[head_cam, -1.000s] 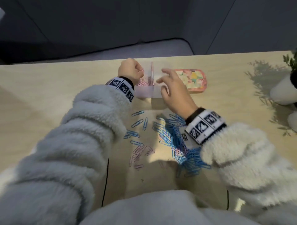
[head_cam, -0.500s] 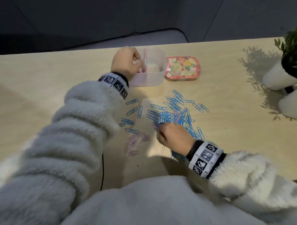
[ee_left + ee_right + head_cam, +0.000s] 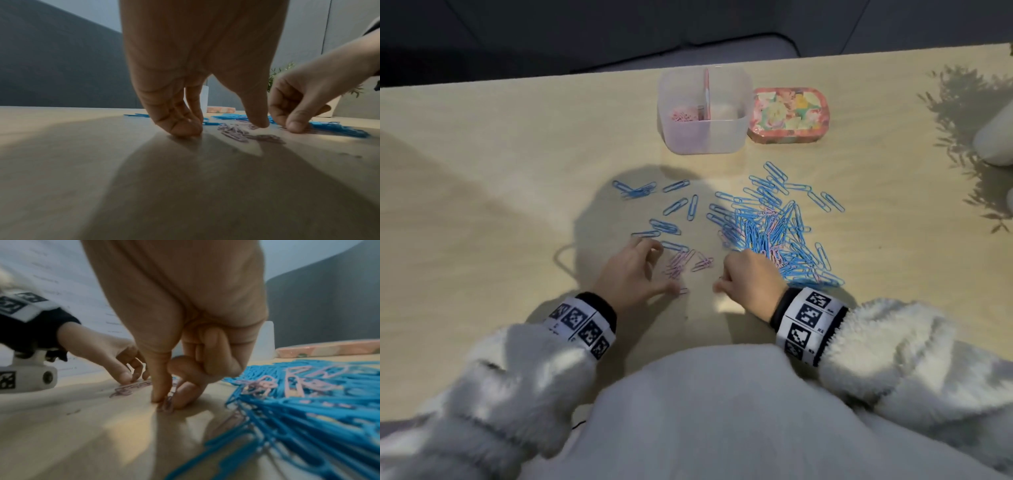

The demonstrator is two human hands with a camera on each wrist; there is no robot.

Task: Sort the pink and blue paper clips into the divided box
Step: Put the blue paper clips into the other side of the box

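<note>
A table [image 3: 482,171] carries the sorting job: the box [image 3: 705,137] stands at its far edge with pink clips in its left half, its right half apparently bare. The blue pile [image 3: 774,233] sprawls nearer, pink strays mixed in. A small pink heap [image 3: 685,262] lies between the hands, likely set apart for scooping. The left hand [image 3: 633,274] spreads loose fingers round that heap, gripping nothing. The right hand [image 3: 750,274] pinches a pink clip [image 3: 167,404] against the wood, thumb to forefinger

A pale wooden table [image 3: 482,171] stands before dark grey wall panels [image 3: 551,31], sunlit in patches.
</note>
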